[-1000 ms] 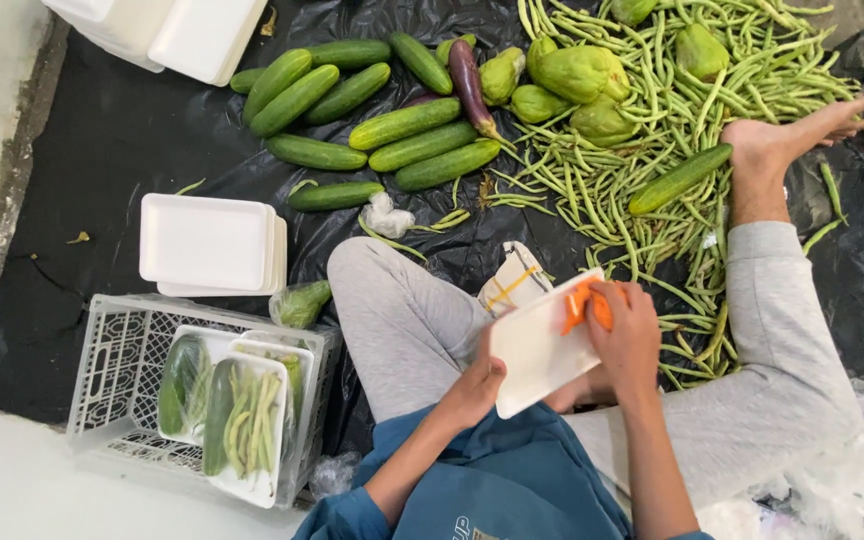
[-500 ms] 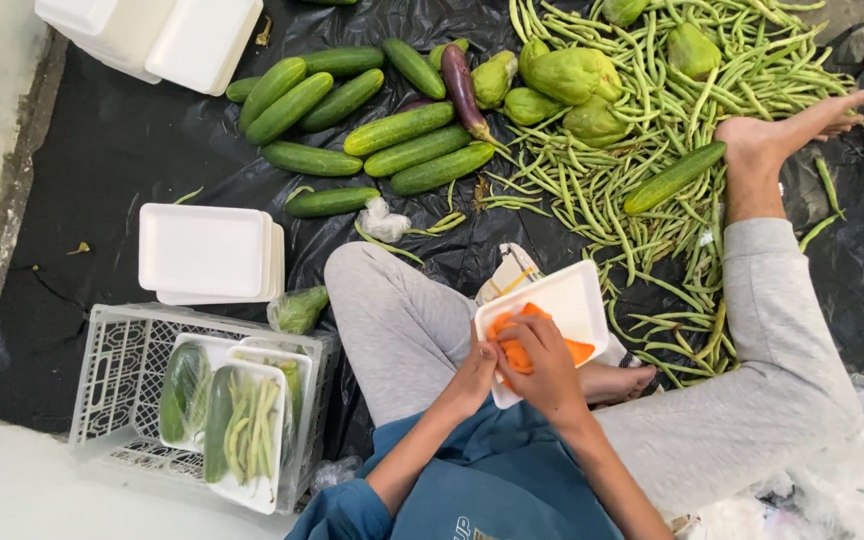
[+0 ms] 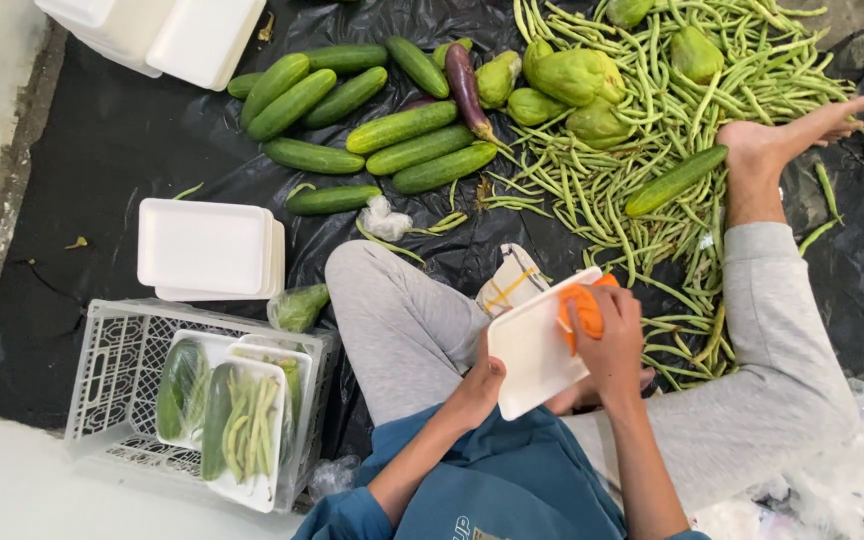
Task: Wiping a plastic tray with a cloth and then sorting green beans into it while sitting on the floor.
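Black plastic sheeting (image 3: 102, 170) is covering the floor. Above the person's lap, the left hand (image 3: 477, 385) is gripping a white foam tray (image 3: 532, 350), the right hand (image 3: 612, 345) pressing an orange piece (image 3: 580, 308) onto it. Left of the tray, wrapped trays are filling a white crate (image 3: 102, 370); cucumbers (image 3: 402, 127) and green beans (image 3: 642, 130) are lying loose beyond.

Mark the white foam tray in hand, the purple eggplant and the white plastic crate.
white foam tray (image 3: 532, 352), head view, flat bare face
purple eggplant (image 3: 464, 84), head view, mid body
white plastic crate (image 3: 112, 362), head view, left lattice wall
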